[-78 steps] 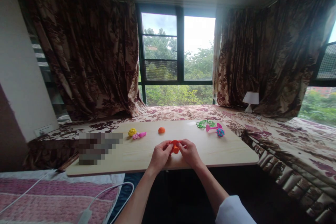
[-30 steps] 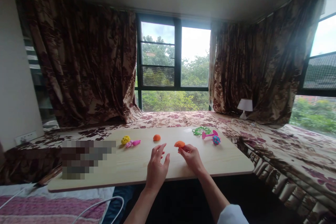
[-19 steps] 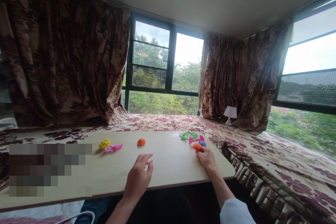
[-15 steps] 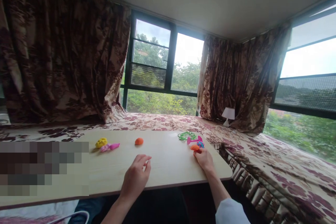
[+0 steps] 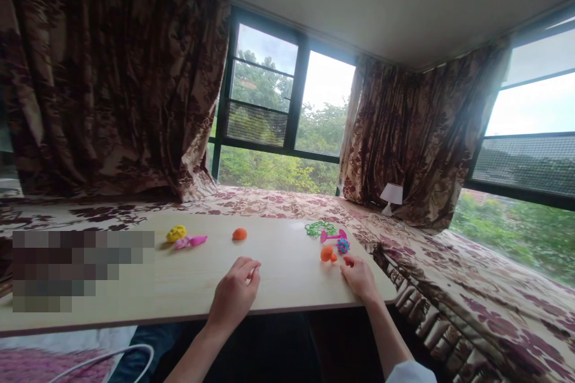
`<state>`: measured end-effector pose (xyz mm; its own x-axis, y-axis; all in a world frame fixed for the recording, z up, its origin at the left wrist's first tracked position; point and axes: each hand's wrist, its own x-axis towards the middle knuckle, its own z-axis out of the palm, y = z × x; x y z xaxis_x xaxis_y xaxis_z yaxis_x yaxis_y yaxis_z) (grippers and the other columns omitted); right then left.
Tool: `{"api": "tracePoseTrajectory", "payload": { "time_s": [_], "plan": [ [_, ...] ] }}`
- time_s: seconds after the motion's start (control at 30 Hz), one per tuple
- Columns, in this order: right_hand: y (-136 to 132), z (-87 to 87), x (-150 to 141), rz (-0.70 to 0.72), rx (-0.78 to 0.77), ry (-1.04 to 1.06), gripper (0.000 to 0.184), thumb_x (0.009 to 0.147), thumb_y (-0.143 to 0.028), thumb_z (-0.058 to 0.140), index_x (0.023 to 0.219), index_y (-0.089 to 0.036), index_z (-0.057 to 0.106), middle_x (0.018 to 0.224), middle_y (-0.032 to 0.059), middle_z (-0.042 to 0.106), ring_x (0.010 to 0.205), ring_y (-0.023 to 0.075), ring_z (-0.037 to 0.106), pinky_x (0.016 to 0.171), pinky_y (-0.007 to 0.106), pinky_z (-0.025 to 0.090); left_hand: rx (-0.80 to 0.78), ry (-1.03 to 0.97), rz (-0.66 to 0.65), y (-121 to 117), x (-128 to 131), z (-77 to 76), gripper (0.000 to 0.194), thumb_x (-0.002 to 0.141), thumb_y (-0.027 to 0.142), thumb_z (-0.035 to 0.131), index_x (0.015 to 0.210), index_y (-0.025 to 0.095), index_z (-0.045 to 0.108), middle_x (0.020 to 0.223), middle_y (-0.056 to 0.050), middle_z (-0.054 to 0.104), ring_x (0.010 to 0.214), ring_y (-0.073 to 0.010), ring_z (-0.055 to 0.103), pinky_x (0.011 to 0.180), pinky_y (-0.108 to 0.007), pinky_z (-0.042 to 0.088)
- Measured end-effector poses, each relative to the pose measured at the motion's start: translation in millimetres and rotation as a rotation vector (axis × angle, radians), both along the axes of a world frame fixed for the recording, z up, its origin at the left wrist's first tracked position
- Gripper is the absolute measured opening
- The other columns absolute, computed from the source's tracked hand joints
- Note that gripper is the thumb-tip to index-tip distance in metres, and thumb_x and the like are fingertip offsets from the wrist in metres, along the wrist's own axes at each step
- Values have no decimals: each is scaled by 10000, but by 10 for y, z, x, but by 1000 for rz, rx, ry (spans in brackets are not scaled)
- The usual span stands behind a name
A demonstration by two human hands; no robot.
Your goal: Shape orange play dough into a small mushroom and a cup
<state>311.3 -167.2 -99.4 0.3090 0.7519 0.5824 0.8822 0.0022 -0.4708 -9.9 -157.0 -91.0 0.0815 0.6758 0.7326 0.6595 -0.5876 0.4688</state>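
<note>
My right hand [image 5: 358, 278] is just right of an orange toy [image 5: 327, 254] with a rounded body and a smaller knob. The hand is apart from the toy, fingers loosely bent and holding nothing I can see. Behind it lie a blue-and-pink knobbly ball [image 5: 343, 245], a pink dumbbell-shaped toy [image 5: 333, 236] and a tangle of green cord or beads [image 5: 320, 228]. My left hand [image 5: 234, 288] hovers near the table's front edge, empty, its fingers half curled with thumb and forefinger slightly apart. Beyond it sits an orange lump [image 5: 239, 233].
A yellow lump [image 5: 176, 233] and a pink piece [image 5: 191, 242] lie at the left of the pale table [image 5: 287, 275]. A blurred patch hides part of the table's left side. A small white lamp [image 5: 392, 194] stands on the patterned window ledge [image 5: 431, 263]. A white cable [image 5: 146, 353] loops below the table.
My right hand has let go of the orange toy and drawn back to the right and toward me. The toy now stands on the table. My left hand has hardly moved.
</note>
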Motion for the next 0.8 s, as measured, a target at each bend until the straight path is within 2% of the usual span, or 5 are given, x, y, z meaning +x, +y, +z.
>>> {"api": "tracePoseTrajectory", "payload": {
  "time_s": [0.33,0.5,0.6,0.7,0.8],
  "plan": [
    [20,293,-286,167,161,-166,306,710,-91,486,914,-209,682,949,67,613,942,206,541,845,309,409,-4,11,-9,-17,-9,11,227,833,283,383,858,230,602,904,-10,598,664,-133,588,653,-249,455],
    [16,443,-496,339,136,-119,292,766,-139,460,962,-222,660,1004,52,597,889,170,563,801,291,430,-5,22,-6,-47,-2,26,234,827,269,385,873,227,610,889,-12,604,662,-136,582,646,-250,451],
    [76,450,-635,363,26,-29,267,771,-235,495,990,-213,646,997,52,610,744,146,590,710,266,451,-15,21,-9,-49,1,25,234,829,268,386,883,226,610,894,-14,599,659,-134,578,648,-252,448],
    [139,418,-758,354,-52,-96,334,717,-290,578,1042,-226,622,998,55,615,806,179,594,721,269,437,-17,5,-16,-45,-5,21,232,829,264,390,890,227,611,891,-15,598,656,-135,577,647,-254,447],
    [194,385,-837,247,-49,-160,359,712,-294,587,1061,-215,605,965,65,624,851,205,587,751,285,420,-22,-16,-24,-41,-18,20,229,827,262,396,889,225,613,883,-14,597,643,-132,575,652,-259,449]
  ]
}}
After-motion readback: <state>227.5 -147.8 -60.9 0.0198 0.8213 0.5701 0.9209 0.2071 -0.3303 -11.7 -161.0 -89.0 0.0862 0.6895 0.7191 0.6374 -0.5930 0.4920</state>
